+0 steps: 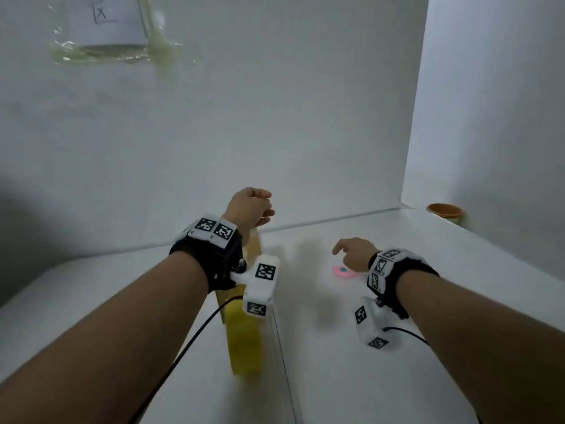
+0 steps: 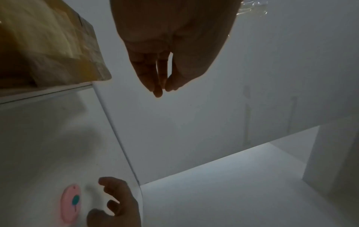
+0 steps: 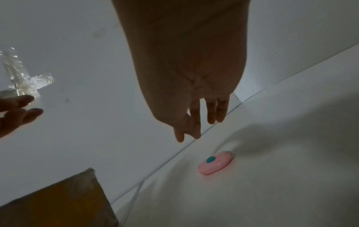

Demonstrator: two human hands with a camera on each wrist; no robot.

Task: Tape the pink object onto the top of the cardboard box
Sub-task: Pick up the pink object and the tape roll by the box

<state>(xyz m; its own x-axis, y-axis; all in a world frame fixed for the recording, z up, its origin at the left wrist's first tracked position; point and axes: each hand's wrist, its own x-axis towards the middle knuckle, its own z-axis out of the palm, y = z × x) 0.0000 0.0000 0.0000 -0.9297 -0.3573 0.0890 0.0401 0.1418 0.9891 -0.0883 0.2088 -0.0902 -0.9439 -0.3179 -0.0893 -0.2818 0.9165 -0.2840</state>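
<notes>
The pink oval object [image 1: 344, 271] with a teal spot lies flat on the white table [image 1: 428, 377], also seen in the left wrist view as the pink object [image 2: 70, 202] and in the right wrist view as the pink object [image 3: 215, 164]. My right hand [image 1: 340, 249] hovers just above and behind it, fingers relaxed, holding nothing [image 3: 194, 132]. The cardboard box [image 1: 244, 335] stands left of it, partly hidden by my left wrist. My left hand [image 1: 263, 209] is raised above the box's far end, fingers straight, thumb close to the fingertips [image 2: 163, 90], nothing visible between them.
A brown tape roll [image 1: 444, 211] sits at the back right by the wall corner. White walls close the table at the back and right. A paper sheet [image 1: 107, 22] is taped high on the back wall. Cables trail from both wrist cameras.
</notes>
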